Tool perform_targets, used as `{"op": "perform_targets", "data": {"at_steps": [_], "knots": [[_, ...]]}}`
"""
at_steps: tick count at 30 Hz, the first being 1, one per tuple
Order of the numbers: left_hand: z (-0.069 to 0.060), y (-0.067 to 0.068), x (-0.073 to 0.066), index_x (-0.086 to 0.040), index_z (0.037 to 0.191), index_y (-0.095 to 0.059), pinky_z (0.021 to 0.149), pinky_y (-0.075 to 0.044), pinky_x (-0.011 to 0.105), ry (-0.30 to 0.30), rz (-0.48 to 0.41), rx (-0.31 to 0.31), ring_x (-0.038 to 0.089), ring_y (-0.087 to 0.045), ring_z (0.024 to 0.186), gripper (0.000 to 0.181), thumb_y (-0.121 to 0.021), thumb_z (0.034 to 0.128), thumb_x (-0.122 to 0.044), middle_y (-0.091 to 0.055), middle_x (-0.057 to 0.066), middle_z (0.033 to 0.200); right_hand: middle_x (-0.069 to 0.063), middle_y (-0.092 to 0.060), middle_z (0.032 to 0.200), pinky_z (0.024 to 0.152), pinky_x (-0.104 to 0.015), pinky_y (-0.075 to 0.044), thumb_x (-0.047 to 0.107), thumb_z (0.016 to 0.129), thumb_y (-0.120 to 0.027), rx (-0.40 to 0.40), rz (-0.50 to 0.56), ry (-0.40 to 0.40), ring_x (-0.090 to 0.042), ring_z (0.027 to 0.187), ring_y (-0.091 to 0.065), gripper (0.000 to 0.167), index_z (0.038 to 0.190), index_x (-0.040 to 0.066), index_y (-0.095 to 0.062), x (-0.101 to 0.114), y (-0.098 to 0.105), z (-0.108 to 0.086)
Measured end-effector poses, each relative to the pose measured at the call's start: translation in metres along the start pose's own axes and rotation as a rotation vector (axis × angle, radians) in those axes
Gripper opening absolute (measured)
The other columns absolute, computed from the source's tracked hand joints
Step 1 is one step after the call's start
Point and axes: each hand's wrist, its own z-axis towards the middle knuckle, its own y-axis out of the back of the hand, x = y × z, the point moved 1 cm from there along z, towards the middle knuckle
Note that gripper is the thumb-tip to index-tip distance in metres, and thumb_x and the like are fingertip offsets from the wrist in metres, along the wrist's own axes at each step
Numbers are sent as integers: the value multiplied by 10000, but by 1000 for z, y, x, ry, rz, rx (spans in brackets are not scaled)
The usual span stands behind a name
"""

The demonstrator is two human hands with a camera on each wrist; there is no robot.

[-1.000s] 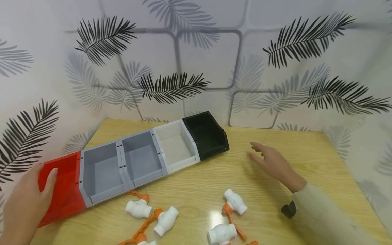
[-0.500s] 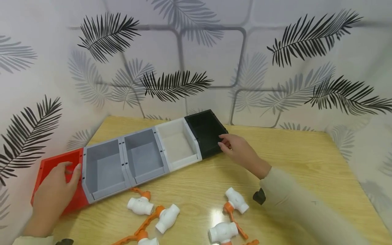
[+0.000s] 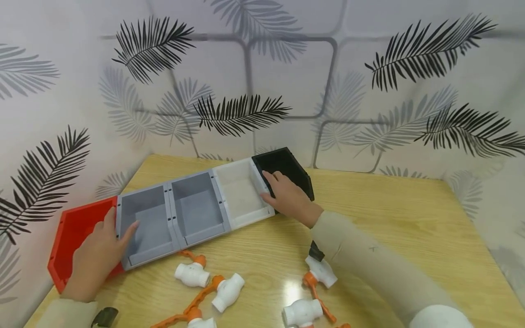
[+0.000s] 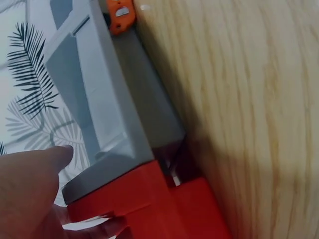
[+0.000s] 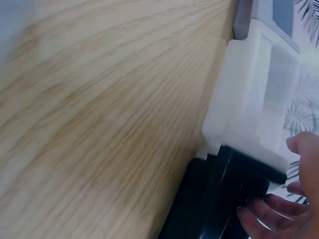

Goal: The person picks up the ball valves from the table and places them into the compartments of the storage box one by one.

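Observation:
A slanting row of joined bins runs across the table: a red bin (image 3: 74, 230) at the left end, two grey bins (image 3: 149, 223), a white bin (image 3: 238, 193) and a black bin (image 3: 283, 160). My left hand (image 3: 96, 253) straddles the border of the red and grey bins, fingers on the red side and thumb spread over the grey. At the other end my right hand (image 3: 290, 197) reaches over the black bin, its thumb by the white bin's wall. Both wrist views show a gap between thumb and fingers, with neither hand pinching the walls.
White ball valves with orange handles lie in front of the row, one valve (image 3: 192, 274) near the grey bins and another valve (image 3: 302, 312) farther right. The wooden table (image 3: 393, 209) meets a leaf-patterned wall (image 3: 229, 68) behind.
My right hand has moved left from the bare table to the black bin's border with the white one. My left hand has shifted right from the red bin to its border with the grey bin.

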Motion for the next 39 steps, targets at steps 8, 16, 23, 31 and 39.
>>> {"op": "perform_targets", "data": {"at_steps": [8, 16, 23, 31, 39], "knots": [[1, -8, 1, -29, 1466, 24, 393, -380, 371, 35, 18, 59, 288, -463, 572, 876, -446, 910, -515, -442, 355, 1045, -120, -479, 1043, 527, -248, -420, 411, 936, -486, 25, -145, 6, -179, 779, -448, 654, 1468, 113, -248, 13, -11, 17], [0, -9, -2, 17, 1454, 9, 399, -376, 361, -21, -11, 9, 265, -441, 530, 812, -522, 893, -231, -486, 287, 865, -151, -488, 1087, 539, -280, -437, 307, 947, -488, 63, -139, -44, -180, 733, -485, 645, 1480, 100, -189, 13, -20, 27], [-3, -12, -2, 31, 1453, -25, 389, -349, 330, -36, -9, -47, 233, -402, 489, 792, -529, 873, -164, -452, 174, 709, -176, -495, 1176, 527, -302, -442, 249, 973, -434, 129, -17, -104, -169, 614, -529, 640, 1496, 140, -82, 12, -25, 30], [7, -19, -3, 16, 1459, -45, 389, -359, 352, -85, -41, -94, 248, -421, 494, 769, -516, 876, -154, -487, 214, 762, -176, -485, 1150, 545, -319, -446, 230, 983, -420, 129, 21, -147, -193, 634, -533, 635, 1497, 135, -60, 6, -22, 26], [13, -22, -13, 27, 1457, -38, 465, -429, 404, -78, -69, -67, 298, -480, 587, 766, -515, 885, -155, -483, 288, 914, -223, -385, 1264, 761, -371, -477, 211, 974, -431, 114, 2, -146, -242, 914, -513, 643, 1490, 84, -69, -1, -21, 17]]}}
